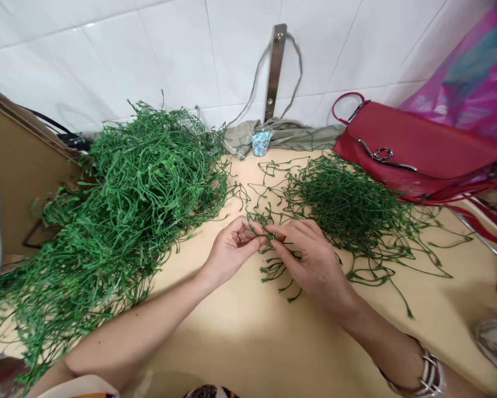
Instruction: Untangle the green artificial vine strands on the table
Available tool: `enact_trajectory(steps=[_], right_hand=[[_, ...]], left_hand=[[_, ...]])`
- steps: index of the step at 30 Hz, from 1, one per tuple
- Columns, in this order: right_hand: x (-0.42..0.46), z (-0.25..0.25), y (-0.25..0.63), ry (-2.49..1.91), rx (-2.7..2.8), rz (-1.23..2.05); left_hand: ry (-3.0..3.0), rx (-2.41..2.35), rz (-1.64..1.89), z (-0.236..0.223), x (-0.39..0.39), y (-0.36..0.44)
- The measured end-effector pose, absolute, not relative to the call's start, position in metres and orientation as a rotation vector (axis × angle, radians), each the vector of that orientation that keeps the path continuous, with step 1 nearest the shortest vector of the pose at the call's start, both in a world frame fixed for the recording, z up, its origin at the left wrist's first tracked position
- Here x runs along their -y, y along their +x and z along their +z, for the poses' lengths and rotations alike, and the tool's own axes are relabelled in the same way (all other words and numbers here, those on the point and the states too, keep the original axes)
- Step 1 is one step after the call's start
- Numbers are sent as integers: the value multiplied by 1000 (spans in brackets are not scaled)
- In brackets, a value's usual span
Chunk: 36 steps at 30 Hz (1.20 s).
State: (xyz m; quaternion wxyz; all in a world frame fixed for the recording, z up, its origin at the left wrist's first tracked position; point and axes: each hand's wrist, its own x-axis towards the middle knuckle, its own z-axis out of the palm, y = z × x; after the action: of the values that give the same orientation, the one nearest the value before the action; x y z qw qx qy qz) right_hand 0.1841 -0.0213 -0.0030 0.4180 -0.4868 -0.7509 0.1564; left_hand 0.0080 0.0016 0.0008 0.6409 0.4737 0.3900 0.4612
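Note:
My left hand (236, 247) pinches a few thin green plastic stems (254, 219) at the middle of the table. Close against it, my right hand (308, 251) has its thumb and forefinger closed on the same small bunch, and stem ends (275, 270) stick out beneath its fingers. A tall tangled heap of green stems (157, 171) lies to the left. On the right, just past my right hand, spreads a lower, darker pile of stems (348, 202). Several loose stems (268, 190) are scattered between the two piles.
A red handbag (430, 143) stands behind the right pile, with a purple plastic bag (472, 77) beyond it. Against the tiled wall sit a small clear cup of blue and white bits (261, 142) and a grey cloth (310, 137). A cardboard box (20, 177) borders the left.

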Motion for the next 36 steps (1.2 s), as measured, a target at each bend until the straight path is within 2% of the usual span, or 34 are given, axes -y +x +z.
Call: enact_trajectory(steps=[9, 18, 25, 31, 36], right_hand=[[22, 3, 183, -1247, 1992, 177], [9, 9, 208, -1464, 1526, 644], [6, 22, 212, -1435, 1341, 557], [-5, 38, 245, -1315, 972, 495], [-13, 49, 259, -1184, 880, 621]], left_hand=[[1085, -872, 1048, 0, -2, 9], [1038, -759, 1250, 20, 5, -1], [868, -836, 1167, 11, -2, -2], [872, -868, 1156, 7, -4, -3], [808, -870, 1178, 14, -3, -1]])
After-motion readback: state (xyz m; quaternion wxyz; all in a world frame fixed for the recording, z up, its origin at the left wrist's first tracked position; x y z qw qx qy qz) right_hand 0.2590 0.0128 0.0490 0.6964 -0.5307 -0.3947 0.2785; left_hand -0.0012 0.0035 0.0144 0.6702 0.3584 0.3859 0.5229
